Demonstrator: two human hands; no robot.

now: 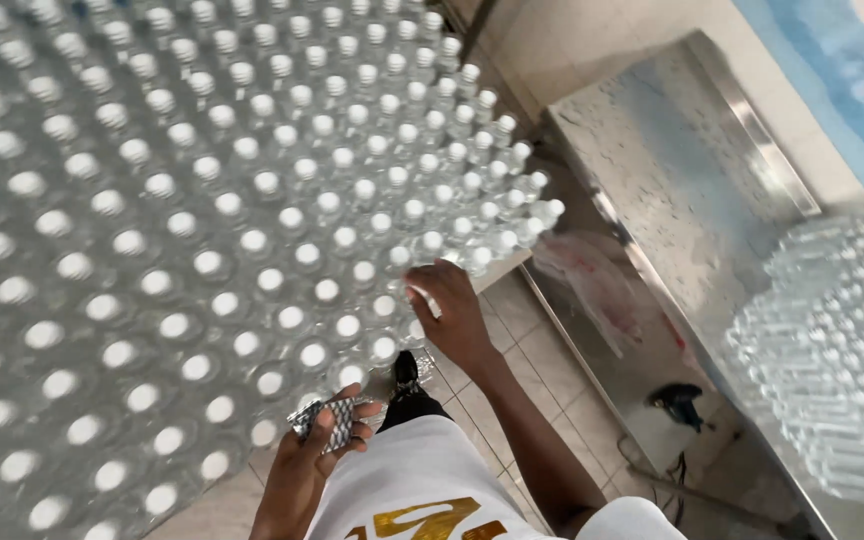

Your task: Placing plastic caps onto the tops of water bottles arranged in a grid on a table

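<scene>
Hundreds of clear white-capped bottles [202, 200] fill the left and centre of the frame.
Right hand [454, 318], fingers curled loosely, touches a bottle at the block's lower right edge; left hand [317, 445], at bottom centre, grips a small crumpled silvery patterned wrapper [324, 420].

Ahead and left of the right hand [457, 320], a big block of white-capped clear bottles [202, 230] stands packed tight, above the tiled floor [542, 350] beneath that hand.
</scene>
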